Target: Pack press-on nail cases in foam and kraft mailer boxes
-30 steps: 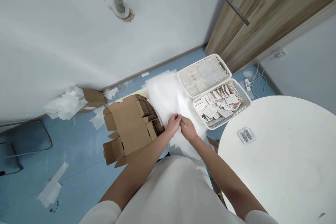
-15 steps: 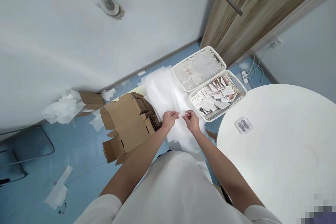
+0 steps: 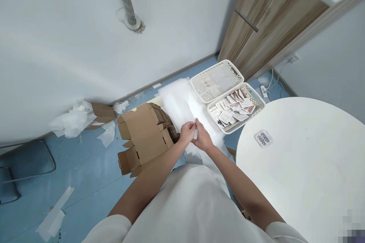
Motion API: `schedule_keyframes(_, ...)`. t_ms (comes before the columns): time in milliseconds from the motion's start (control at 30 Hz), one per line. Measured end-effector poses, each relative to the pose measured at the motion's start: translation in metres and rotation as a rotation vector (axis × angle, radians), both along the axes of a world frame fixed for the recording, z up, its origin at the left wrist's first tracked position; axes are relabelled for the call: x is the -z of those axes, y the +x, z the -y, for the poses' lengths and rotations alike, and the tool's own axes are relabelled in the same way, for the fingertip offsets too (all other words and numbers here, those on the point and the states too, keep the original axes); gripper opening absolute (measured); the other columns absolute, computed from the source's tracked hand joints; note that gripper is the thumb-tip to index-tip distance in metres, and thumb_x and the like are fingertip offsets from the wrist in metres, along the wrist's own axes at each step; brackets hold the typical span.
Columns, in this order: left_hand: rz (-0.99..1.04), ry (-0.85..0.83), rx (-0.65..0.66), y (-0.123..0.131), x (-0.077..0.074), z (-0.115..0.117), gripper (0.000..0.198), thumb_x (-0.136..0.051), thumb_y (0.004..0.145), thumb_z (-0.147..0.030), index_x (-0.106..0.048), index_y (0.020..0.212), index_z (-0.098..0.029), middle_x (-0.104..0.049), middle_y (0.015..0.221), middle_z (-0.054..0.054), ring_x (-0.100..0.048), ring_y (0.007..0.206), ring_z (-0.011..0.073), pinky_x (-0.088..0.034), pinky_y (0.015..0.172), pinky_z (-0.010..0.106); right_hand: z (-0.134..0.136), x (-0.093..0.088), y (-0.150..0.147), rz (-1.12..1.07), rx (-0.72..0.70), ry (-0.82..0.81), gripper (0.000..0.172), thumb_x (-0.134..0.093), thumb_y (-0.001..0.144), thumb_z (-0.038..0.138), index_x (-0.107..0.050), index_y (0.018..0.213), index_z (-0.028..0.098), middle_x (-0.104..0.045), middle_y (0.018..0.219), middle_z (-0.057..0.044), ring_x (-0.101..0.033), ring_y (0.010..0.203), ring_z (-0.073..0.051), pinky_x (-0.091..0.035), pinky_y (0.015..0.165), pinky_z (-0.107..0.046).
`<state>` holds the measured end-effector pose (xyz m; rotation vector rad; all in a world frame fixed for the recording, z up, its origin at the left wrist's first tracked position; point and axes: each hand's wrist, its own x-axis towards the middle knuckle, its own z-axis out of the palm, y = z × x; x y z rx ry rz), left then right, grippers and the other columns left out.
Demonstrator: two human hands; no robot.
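Observation:
My left hand (image 3: 187, 133) and my right hand (image 3: 202, 136) meet over a stack of thin white sheets (image 3: 175, 100), perhaps packing foam. Between them shows the edge of a white sheet (image 3: 195, 134), pinched by the fingers of both hands. Part of that edge is hidden by the fingers. Close to my left hand lies a pile of flattened brown cardboard boxes (image 3: 145, 129). Beyond my right hand stands a white basket full of printed cards (image 3: 226, 115), and behind it another white basket holding clear plastic packs (image 3: 218, 79).
A round white table (image 3: 302, 167) stands at the right, with a small clear plastic box (image 3: 264, 138) on it. Crumpled white sheets (image 3: 71, 121) and an open carton (image 3: 102, 114) lie by the wall. A folding chair (image 3: 25, 163) is at the far left.
My hands have come together from slightly apart, and a white sheet's edge now shows between them. The camera view has shifted a little, with the baskets lower in the picture.

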<state>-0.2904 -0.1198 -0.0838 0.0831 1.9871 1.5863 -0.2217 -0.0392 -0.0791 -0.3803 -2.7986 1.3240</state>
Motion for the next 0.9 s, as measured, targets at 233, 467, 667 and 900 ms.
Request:
schedule_keyframes(233,-0.169,-0.01,0.088,0.024,-0.027,0.022,0.025,-0.056,0.074,-0.029,-0.06,0.096,-0.019,-0.061,0.104,0.008,-0.054,0.1,0.0193,-0.042,0.084,0.034,-0.01,-0.024,0.011,0.033,0.313,-0.184,0.035,-0.036,0.084,0.03,-0.047,0.115,0.021,-0.065,0.093,-0.006,-0.064,0.075,-0.017,-0.046,0.074,-0.032)
schedule_keyframes(467,-0.312,-0.156,0.07,0.047,-0.023,0.037,0.042,-0.055,0.075,-0.029,-0.048,0.115,-0.018,-0.047,0.121,0.01,-0.042,0.115,0.0209,-0.03,0.1,0.036,-0.024,-0.05,0.061,-0.152,0.633,-0.409,0.035,-0.041,0.079,0.047,-0.058,0.088,0.018,-0.063,0.092,-0.006,-0.062,0.071,-0.015,-0.046,0.07,-0.03)
schedule_keyframes(667,-0.029,-0.201,0.216,0.075,-0.016,0.015,0.065,-0.046,0.08,-0.043,-0.018,0.133,-0.017,-0.022,0.14,0.015,-0.036,0.122,0.0231,-0.03,0.099,0.033,-0.029,-0.06,0.126,-0.277,0.912,-0.598,0.032,-0.05,0.073,0.048,-0.059,0.083,0.019,-0.063,0.081,-0.003,-0.059,0.068,-0.014,-0.046,0.066,-0.029)
schedule_keyframes(900,0.051,-0.128,0.413,0.125,-0.012,-0.024,0.072,-0.051,0.077,-0.04,-0.012,0.134,-0.018,-0.035,0.133,0.016,-0.042,0.117,0.0208,-0.037,0.092,0.03,-0.038,-0.056,0.204,-0.389,1.161,-0.759,0.033,-0.057,0.069,0.044,-0.056,0.092,0.02,-0.063,0.09,-0.004,-0.063,0.067,-0.014,-0.05,0.072,-0.035)
